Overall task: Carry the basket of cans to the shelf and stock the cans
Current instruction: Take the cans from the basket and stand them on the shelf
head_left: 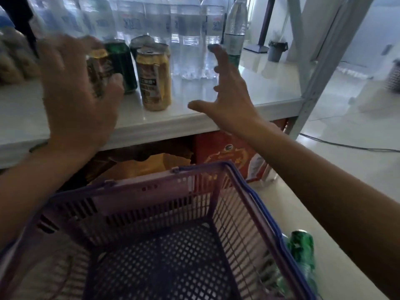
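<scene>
Left hand, blurred, fingers wrapped around a dark brown can with a gold rim over the white shelf board. Just beyond its fingertips stand a dark green can and a gold can; the gold can's label print is unreadable. Right hand hovers empty, fingers spread wide, near clear shrink-wrapped water bottles. Below both wrists sits the purple plastic lattice basket; 1 green can lies beside it.

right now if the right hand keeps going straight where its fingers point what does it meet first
The open right hand points up and back over the shelf. Most likely it first meets the wrapped water bottles behind the cans, though depth is hard to judge.
</scene>
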